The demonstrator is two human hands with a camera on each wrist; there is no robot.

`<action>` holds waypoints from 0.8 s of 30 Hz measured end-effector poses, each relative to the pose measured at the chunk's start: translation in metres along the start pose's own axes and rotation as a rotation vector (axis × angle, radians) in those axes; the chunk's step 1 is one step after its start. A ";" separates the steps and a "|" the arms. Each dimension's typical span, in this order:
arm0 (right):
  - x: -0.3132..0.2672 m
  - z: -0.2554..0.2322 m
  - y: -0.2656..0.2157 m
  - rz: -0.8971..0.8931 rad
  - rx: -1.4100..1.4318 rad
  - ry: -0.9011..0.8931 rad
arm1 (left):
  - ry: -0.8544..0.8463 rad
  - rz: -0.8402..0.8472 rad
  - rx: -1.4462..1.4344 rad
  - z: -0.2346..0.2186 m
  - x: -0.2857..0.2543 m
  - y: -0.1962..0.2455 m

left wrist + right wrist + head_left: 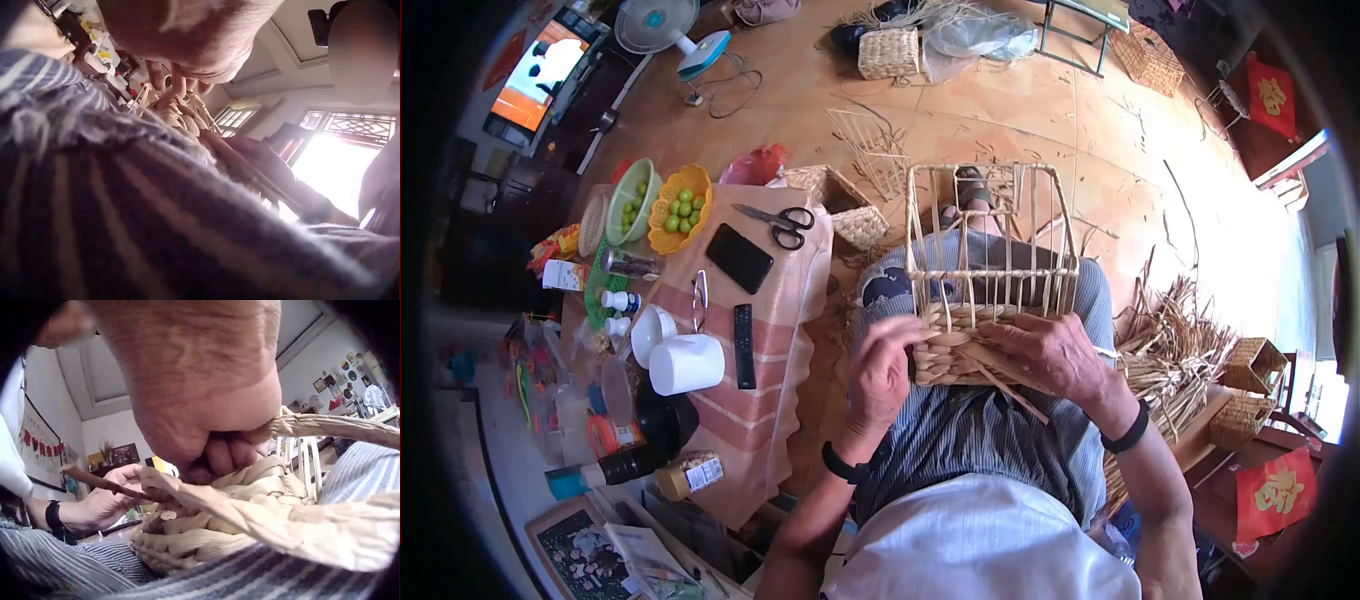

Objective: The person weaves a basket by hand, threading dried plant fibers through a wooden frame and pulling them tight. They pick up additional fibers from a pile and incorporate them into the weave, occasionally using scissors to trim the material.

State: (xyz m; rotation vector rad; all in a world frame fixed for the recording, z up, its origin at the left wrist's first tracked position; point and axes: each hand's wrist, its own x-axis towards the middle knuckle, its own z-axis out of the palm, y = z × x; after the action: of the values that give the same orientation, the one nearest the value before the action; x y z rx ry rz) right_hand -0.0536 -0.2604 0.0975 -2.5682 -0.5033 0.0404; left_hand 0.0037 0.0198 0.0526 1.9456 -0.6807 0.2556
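Note:
A half-woven basket (pixel 940 368) of pale plant fibre lies on the person's lap, its woven end toward the body and its bare upright frame pointing away. At its left corner, the left hand (pixel 883 372) holds the woven edge between thumb and fingers. The right hand (pixel 1055 355) lies over the right side of the weave. Seen from the right wrist, its fingers (pixel 228 456) curl round a flat fibre strip (pixel 340 428), whose end sticks out past the hand. Another loose strip (pixel 250 515) crosses in front of the weave.
On the left, a cloth-covered table (pixel 765 440) bears scissors (pixel 785 228), a phone (pixel 740 258), a remote (pixel 744 345), a white cup (pixel 687 364) and a yellow bowl (pixel 662 228) of green fruit. Loose fibre (pixel 1165 345) is heaped at the right. Finished baskets (pixel 888 53) stand on the floor.

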 end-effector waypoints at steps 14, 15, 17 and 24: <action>-0.008 0.006 0.003 -0.060 -0.124 -0.045 | -0.072 -0.711 -0.645 0.020 -0.020 -0.041; -0.008 0.004 0.002 -0.060 -0.122 -0.051 | -0.074 -0.701 -0.656 0.019 -0.021 -0.042; -0.008 0.001 -0.002 -0.060 -0.123 -0.058 | -0.081 -0.677 -0.677 0.017 -0.023 -0.046; -0.022 -0.018 0.005 0.005 0.047 0.139 | -0.189 0.070 0.269 0.006 0.031 0.022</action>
State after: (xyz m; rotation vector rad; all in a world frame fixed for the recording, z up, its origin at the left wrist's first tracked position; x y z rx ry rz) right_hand -0.0699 -0.2814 0.1093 -2.5052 -0.4380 -0.1221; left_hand 0.0164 -0.0032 0.0809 2.2242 -0.8764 0.2166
